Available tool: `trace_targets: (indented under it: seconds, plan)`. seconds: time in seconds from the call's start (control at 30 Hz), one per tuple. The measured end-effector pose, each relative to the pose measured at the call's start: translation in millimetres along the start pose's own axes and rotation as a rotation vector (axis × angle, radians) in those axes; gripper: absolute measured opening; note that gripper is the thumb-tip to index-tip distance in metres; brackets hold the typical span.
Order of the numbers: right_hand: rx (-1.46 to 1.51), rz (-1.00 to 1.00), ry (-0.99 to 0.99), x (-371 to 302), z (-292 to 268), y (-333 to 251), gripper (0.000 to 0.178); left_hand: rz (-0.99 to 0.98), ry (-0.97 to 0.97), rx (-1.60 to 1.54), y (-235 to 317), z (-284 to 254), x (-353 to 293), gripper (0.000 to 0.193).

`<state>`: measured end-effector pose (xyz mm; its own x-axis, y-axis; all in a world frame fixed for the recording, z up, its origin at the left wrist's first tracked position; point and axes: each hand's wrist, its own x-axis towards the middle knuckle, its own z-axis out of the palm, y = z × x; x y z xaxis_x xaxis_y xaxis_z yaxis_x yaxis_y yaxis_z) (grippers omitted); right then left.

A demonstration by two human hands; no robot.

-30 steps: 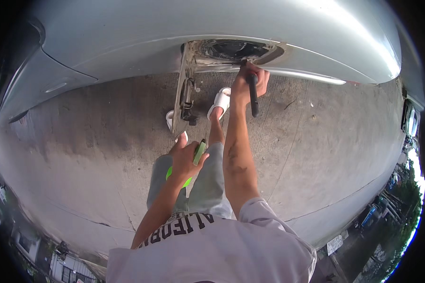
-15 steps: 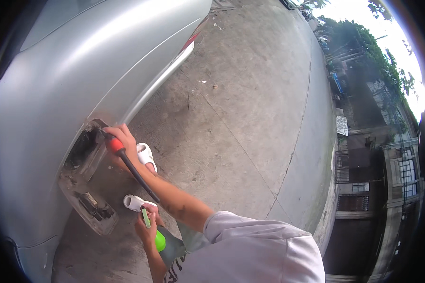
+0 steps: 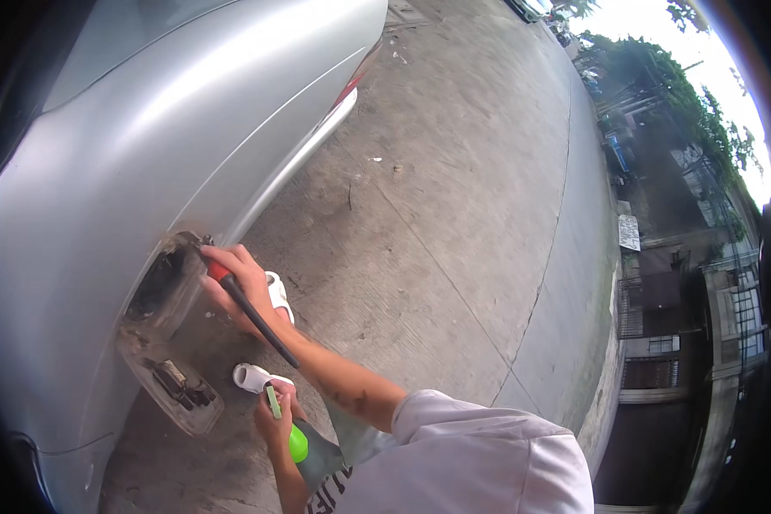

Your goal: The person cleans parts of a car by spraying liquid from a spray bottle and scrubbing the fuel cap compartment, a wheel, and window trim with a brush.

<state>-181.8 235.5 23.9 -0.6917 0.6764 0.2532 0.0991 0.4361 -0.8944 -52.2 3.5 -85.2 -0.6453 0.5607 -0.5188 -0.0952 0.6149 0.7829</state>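
While holding a red-and-black tool (image 3: pixel 247 306) in the right grip (image 3: pixel 244 274), reaching to a recessed opening (image 3: pixel 158 278) in the side of a silver car (image 3: pixel 188 128). Head view: clamped around the red part of the tool with the right grip, near the opening's edge, with a long black shaft slanting back over the wrist. Cannot tell tip contact; too small and partly hidden. Closed on a pale green piece (image 3: pixel 274 400) with the left grip (image 3: pixel 270 424), low by the legs. Seeing a bright green rounded item (image 3: pixel 298 444) just beside the left grip; joined to the pale green piece or separate, cannot tell. Also seeing a flap (image 3: pixel 150 387) hanging open next to the opening, with dark fittings (image 3: pixel 199 396) on its face. Standing on concrete (image 3: pixel 437 214) in white shoes (image 3: pixel 253 377), beside the car.
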Motion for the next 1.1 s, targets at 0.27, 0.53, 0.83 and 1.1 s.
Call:
trace_targets:
  seconds: [0.27,0.53,0.83,1.1]
  plan:
    - [-0.122,0.046,0.251,2.1,31.3,27.6,0.025,-0.103,0.047,0.061,15.3,-8.3,-13.7,0.026]
    - [-0.203,-0.187,0.385,21.0,46.0,32.9,0.022,-0.217,0.022,0.089,5.2,-17.7,-33.9,0.029]
    - [-0.133,-0.372,0.490,40.3,52.8,-1.0,0.021,-0.247,0.005,0.111,11.2,-16.3,-43.3,0.035]
    - [-0.095,-0.419,0.524,44.5,55.9,0.4,0.023,-0.271,-0.047,0.155,22.4,-20.6,-45.3,0.034]
